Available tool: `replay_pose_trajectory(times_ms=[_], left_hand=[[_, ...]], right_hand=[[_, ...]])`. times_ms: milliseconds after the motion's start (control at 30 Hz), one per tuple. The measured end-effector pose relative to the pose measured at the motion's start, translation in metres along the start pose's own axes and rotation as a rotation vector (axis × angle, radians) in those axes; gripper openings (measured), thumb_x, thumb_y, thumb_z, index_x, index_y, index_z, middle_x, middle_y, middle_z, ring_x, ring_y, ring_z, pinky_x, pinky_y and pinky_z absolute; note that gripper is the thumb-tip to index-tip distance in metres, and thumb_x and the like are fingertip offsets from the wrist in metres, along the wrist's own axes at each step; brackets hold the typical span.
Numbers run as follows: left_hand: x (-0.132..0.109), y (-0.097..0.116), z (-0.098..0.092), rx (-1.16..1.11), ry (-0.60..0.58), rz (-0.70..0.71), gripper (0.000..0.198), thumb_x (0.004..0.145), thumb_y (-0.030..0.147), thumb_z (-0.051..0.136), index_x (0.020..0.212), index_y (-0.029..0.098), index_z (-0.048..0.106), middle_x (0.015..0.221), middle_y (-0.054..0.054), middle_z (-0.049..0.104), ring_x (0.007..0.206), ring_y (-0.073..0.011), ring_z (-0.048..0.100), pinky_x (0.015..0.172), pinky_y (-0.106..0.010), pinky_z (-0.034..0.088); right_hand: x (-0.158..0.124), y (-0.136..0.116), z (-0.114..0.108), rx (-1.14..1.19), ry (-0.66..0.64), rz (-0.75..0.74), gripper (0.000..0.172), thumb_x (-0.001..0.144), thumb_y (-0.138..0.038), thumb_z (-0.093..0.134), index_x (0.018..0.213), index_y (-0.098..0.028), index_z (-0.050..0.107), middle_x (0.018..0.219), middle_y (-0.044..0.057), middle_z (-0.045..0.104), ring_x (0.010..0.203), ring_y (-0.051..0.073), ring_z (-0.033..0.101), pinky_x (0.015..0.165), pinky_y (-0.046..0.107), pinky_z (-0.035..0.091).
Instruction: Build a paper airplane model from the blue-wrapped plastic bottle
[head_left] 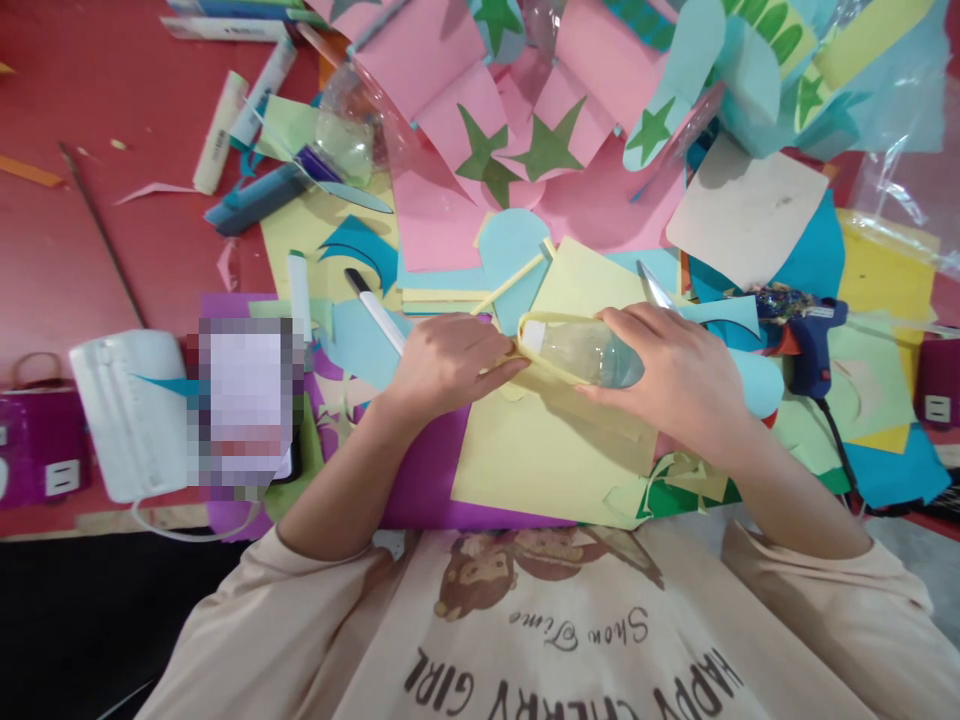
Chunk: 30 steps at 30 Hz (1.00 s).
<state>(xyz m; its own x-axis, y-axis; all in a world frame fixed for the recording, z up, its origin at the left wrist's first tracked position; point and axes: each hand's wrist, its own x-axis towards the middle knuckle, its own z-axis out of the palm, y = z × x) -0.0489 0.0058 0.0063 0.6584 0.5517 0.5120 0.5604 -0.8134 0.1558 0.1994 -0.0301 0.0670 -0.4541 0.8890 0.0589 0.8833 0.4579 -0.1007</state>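
A clear plastic bottle (577,350) with a white cap lies on its side above a pale yellow paper sheet (547,450). My right hand (667,370) is closed around the bottle's base end. A thin yellow paper strip (559,375) loops around the cap end and along the bottle's sides. With its fingers pinched, my left hand (457,360) holds the strip's ends just left of the cap. A white marker (376,310) with a black cap lies by my left hand. Scissors (654,285) show partly behind my right hand.
A blue glue gun (816,340) with a black cable rests at the right. Pink paper pieces with green stars (551,145) stand at the back. Several markers (221,135) lie at the upper left, above a white box-like device (129,410) with a cable. Paper scraps cover much of the table.
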Motion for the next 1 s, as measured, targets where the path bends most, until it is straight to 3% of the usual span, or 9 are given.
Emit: replay_pose_trajectory(times_ms=[167, 333, 567, 700, 833, 1000], left_hand=[[0.001, -0.001, -0.002, 0.052, -0.08, 0.004, 0.037, 0.098, 0.036, 0.042, 0.065, 0.021, 0.048, 0.055, 0.0, 0.054, 0.052, -0.0131, 0.05, 0.051, -0.028, 0.032], [0.002, 0.0, -0.003, 0.038, -0.037, 0.046, 0.032, 0.096, 0.028, 0.046, 0.065, 0.02, 0.048, 0.056, 0.001, 0.055, 0.053, -0.0131, 0.051, 0.052, -0.027, 0.035], [0.001, 0.0, -0.004, 0.005, -0.065, 0.059, 0.026, 0.093, 0.019, 0.048, 0.067, 0.021, 0.05, 0.057, 0.001, 0.055, 0.055, -0.0137, 0.053, 0.053, -0.028, 0.036], [0.002, 0.0, -0.005, -0.093, -0.085, 0.01, 0.028, 0.092, 0.022, 0.048, 0.064, 0.021, 0.048, 0.057, 0.0, 0.056, 0.055, -0.0136, 0.053, 0.054, -0.028, 0.037], [0.004, 0.004, -0.006, -0.449, -0.054, -0.218, 0.025, 0.091, 0.024, 0.041, 0.068, 0.02, 0.051, 0.059, 0.0, 0.056, 0.054, -0.012, 0.051, 0.053, -0.026, 0.041], [0.006, 0.009, -0.007, -0.957, -0.073, -0.547, 0.024, 0.086, 0.039, 0.06, 0.076, 0.018, 0.058, 0.071, -0.003, 0.063, 0.064, -0.0119, 0.059, 0.057, -0.024, 0.047]], right_hand=[[-0.001, -0.001, 0.0, 0.008, 0.003, 0.003, 0.046, 0.084, -0.056, 0.061, 0.107, -0.017, 0.06, 0.099, 0.009, 0.069, 0.085, 0.023, 0.064, 0.067, 0.033, 0.045], [0.0, -0.001, -0.001, 0.002, -0.014, 0.007, 0.047, 0.084, -0.056, 0.061, 0.109, -0.016, 0.06, 0.098, 0.01, 0.069, 0.084, 0.024, 0.064, 0.066, 0.033, 0.045], [0.001, -0.001, 0.0, 0.014, -0.026, 0.019, 0.048, 0.084, -0.055, 0.061, 0.111, -0.015, 0.06, 0.1, 0.011, 0.069, 0.087, 0.025, 0.064, 0.068, 0.034, 0.046], [0.0, -0.001, 0.0, 0.008, -0.016, 0.005, 0.047, 0.084, -0.053, 0.062, 0.112, -0.015, 0.06, 0.099, 0.01, 0.069, 0.086, 0.024, 0.065, 0.069, 0.034, 0.047], [-0.004, -0.003, -0.002, 0.032, -0.01, -0.033, 0.046, 0.084, -0.05, 0.063, 0.113, -0.015, 0.06, 0.098, 0.01, 0.069, 0.087, 0.025, 0.065, 0.072, 0.035, 0.048], [-0.01, -0.004, -0.007, 0.072, -0.013, -0.068, 0.045, 0.085, -0.05, 0.062, 0.114, -0.017, 0.06, 0.098, 0.01, 0.07, 0.087, 0.025, 0.066, 0.074, 0.036, 0.05]])
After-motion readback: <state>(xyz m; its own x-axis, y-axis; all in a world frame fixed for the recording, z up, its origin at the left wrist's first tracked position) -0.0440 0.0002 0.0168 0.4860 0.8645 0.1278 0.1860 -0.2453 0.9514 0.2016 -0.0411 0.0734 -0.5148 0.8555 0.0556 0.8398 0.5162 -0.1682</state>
